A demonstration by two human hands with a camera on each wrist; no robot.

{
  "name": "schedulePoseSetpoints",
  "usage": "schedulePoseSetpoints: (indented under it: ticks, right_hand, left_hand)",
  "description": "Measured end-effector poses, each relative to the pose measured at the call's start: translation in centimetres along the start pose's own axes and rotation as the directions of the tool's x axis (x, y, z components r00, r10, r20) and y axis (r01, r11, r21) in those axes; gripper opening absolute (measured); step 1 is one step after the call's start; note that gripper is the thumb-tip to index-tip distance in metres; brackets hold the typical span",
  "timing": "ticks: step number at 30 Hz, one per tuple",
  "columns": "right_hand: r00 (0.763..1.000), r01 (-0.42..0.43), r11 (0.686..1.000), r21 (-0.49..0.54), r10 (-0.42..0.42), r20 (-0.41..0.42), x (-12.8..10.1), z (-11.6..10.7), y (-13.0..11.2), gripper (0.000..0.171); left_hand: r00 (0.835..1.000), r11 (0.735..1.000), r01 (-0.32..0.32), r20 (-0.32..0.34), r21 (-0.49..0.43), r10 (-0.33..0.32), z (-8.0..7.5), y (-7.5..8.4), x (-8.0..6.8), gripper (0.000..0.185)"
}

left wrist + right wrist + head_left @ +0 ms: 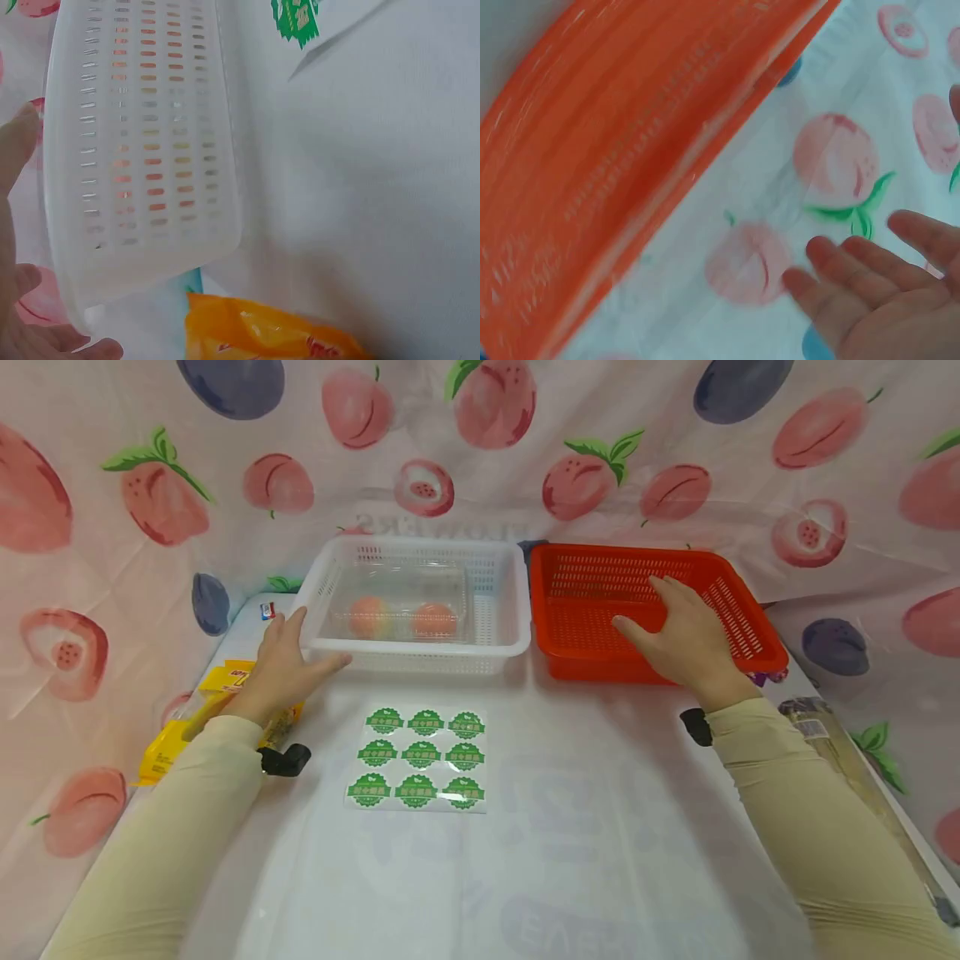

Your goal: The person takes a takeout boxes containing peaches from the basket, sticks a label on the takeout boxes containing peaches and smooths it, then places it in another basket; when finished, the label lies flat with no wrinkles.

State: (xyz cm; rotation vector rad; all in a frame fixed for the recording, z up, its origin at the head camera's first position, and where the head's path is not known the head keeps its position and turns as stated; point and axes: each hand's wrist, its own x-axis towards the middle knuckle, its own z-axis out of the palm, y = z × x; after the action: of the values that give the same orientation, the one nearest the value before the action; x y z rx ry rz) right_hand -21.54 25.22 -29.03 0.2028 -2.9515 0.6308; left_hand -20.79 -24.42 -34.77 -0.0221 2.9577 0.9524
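Observation:
A white slotted plastic basket (420, 649) stands at the back, holding a clear lidded plastic box (401, 578) with two round reddish fruits (435, 620) inside. My left hand (281, 672) is at the basket's left front corner, thumb and fingers spread; whether it touches the rim I cannot tell. Beside that basket on the right is a red slotted basket (600, 670), with nothing seen in it. Above its front right part hovers my right hand (686, 639), fingers extended and holding nothing. In the right wrist view these fingers (855, 281) are apart from the red rim.
A sheet of round green stickers (420, 756) lies on the white table in front of the white basket. Yellow packaging (167, 752) is under the left forearm. On the right edge lies a long clear package (821, 739). A fruit-printed cloth (480, 485) hangs behind.

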Motion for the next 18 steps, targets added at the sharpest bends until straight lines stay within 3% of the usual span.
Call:
schedulePoseSetpoints:
  ticks: [3, 7, 13, 18]
  right_hand:
    - [0.999, 0.01, 0.992, 0.122, -0.005, -0.04, 0.7, 1.2, -1.2, 0.084]
    - [1.0, 0.016, 0.972, 0.235, -0.011, -0.023, 1.9, 3.0, -2.9, 0.084]
    - [0.998, 0.038, 0.955, 0.293, -0.05, 0.032, 3.2, 5.3, -5.1, 0.078]
    - [0.994, 0.07, 0.941, 0.332, -0.093, 0.054, 4.4, 6.4, -6.7, 0.075]
  left_hand:
    - [0.999, 0.996, 0.028, -0.034, -0.09, -0.031, 0.6, -0.2, 0.1, 0.106]
    - [0.994, 0.984, 0.065, -0.072, -0.164, -0.078, 0.9, -0.6, 0.5, 0.102]
    - [0.982, 0.945, 0.177, -0.016, -0.276, -0.188, 1.3, -1.5, 1.1, 0.1]
    - [0.978, 0.933, 0.201, 0.014, -0.297, -0.207, 1.2, -1.6, 1.5, 0.1]
